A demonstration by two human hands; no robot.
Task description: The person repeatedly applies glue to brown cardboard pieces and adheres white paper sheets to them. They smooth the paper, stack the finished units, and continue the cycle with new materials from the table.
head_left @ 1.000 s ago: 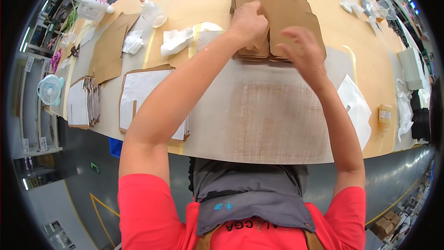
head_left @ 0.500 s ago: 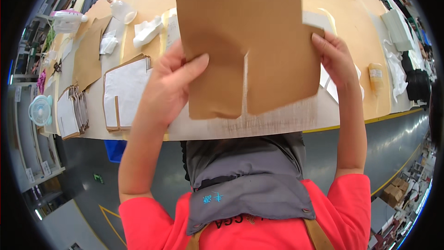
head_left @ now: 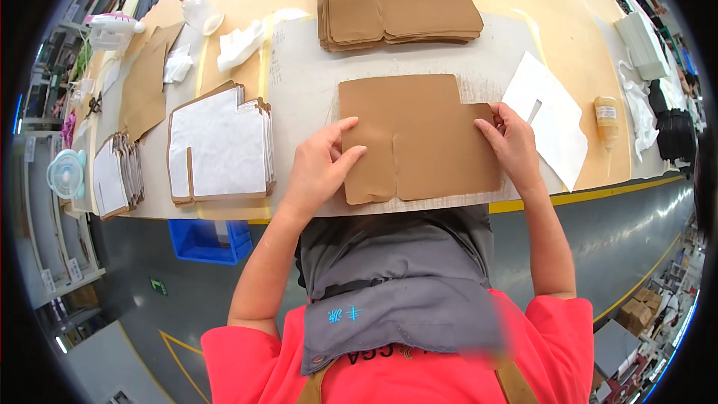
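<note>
In front of me on the table lies a flat brown panel (head_left: 426,138), leather-like, with a notch at its upper right corner and a slit running up from its near edge. My left hand (head_left: 320,164) holds its left edge, thumb and index fingertips on the surface and the other fingers curled. At the notched right corner, my right hand (head_left: 514,142) pinches the panel, thumb on top. Beyond it sits a stack of similar brown panels (head_left: 400,4). A white sheet with a short slot (head_left: 550,127) lies beside my right hand.
Left of my left hand is a stack of white-faced, brown-edged panels (head_left: 217,146), with a smaller fanned stack (head_left: 118,176) farther left. A squeeze bottle (head_left: 200,15) and crumpled white paper (head_left: 241,45) lie behind. An amber bottle (head_left: 606,121) lies right. A blue bin (head_left: 209,241) stands below the table edge.
Both hands have lowered the brown panel from in front of me onto the table. This uncovers the brown stack behind and the white sheet at right.
</note>
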